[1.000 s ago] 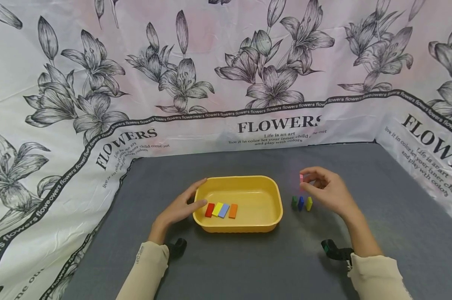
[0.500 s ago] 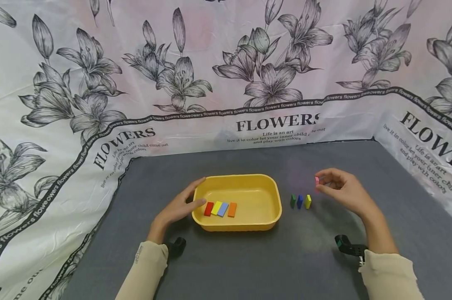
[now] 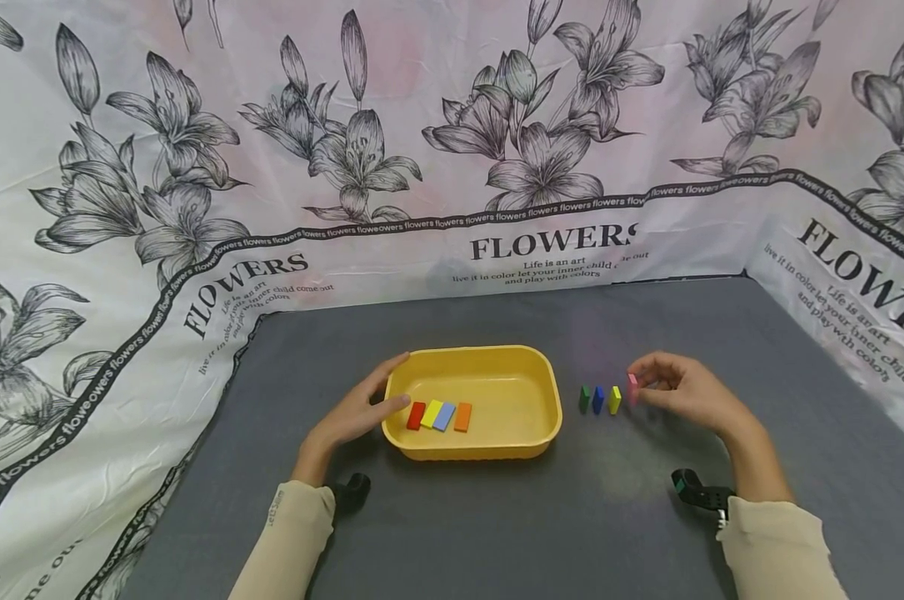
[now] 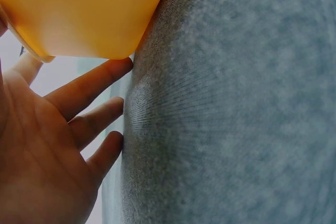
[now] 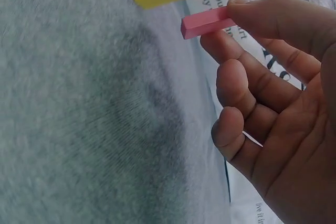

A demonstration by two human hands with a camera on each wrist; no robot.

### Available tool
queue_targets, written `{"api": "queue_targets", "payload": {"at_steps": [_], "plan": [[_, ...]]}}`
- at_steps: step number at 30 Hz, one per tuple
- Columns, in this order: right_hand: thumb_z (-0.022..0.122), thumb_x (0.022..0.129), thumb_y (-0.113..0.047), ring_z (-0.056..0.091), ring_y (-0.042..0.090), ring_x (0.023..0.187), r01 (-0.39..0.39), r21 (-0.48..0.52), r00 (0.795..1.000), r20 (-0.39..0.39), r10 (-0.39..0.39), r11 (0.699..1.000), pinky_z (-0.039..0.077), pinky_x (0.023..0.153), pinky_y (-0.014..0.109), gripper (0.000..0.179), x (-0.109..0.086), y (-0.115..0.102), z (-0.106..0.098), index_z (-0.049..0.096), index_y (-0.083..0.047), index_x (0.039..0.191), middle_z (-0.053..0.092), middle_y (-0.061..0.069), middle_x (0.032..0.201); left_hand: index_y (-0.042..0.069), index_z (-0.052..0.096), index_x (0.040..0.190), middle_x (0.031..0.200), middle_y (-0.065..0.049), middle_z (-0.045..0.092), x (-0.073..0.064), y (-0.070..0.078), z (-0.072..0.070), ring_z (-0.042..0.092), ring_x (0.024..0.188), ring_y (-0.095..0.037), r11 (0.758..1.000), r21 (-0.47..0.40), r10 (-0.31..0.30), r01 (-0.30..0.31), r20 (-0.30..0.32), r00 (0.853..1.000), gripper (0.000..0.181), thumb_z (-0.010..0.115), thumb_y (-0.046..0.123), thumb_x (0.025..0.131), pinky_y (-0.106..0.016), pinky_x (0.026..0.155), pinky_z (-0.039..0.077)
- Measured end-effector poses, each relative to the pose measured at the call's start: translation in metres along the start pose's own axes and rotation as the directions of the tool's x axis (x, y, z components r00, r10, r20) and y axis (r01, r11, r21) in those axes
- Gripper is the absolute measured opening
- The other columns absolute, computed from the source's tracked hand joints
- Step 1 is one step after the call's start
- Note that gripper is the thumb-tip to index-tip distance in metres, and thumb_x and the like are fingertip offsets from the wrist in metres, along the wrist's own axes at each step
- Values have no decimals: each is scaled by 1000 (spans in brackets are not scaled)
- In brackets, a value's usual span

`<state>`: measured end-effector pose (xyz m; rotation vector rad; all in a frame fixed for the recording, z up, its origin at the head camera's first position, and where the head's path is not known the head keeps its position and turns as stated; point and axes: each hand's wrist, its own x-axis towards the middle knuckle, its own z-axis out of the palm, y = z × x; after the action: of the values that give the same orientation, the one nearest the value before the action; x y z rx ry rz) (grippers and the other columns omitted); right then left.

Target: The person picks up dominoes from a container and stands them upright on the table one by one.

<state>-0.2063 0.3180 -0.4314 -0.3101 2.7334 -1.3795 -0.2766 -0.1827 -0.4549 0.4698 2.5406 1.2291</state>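
My right hand (image 3: 687, 392) pinches an upright pink domino (image 3: 632, 389) between thumb and fingertips. In the right wrist view the pink domino (image 5: 207, 23) sticks out past the thumb, its lower end close over the grey surface. Left of it stand a yellow domino (image 3: 615, 401), a blue domino (image 3: 597, 401) and a green domino (image 3: 584, 399), spaced in a row. My left hand (image 3: 357, 412) rests at the left end of a yellow plastic basin (image 3: 489, 452), thumb over the rim. The left wrist view shows its fingers extended and spread against the basin's outer wall (image 4: 89, 19).
Inside the basin lie a red (image 3: 416, 416), a yellow (image 3: 432, 414), a light blue (image 3: 444, 416) and an orange domino (image 3: 462, 417), all flat. A grey cloth (image 3: 496, 525) covers the table. White flower-printed fabric (image 3: 392, 275) stands along the back and sides.
My right hand carried the pink domino rightward past the yellow one, then lowered it to the row's right end. The left hand and basin hold their places.
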Motion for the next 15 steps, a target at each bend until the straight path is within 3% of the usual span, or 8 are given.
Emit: {"api": "queue_targets", "payload": {"at_steps": [5,15], "plan": [[71,93,-8,66,7,82,-1,-2,1000,21,1,1000,52,67,26,31,1,6,0,64,2,121,72,15,105,48,27,157,168,2,30,0,0,0,38,149,-35,1000,-1,-1,1,-1,1000,71,64,42,97,-68,120,28],[75,89,-7,66,8,79,-3,9,999,48,2,1000,53,65,27,28,2,13,3,64,0,115,71,16,104,48,27,157,168,3,28,0,-1,0,36,151,-34,1000,0,2,-2,-2,1000,71,64,43,97,-68,120,26]]}}
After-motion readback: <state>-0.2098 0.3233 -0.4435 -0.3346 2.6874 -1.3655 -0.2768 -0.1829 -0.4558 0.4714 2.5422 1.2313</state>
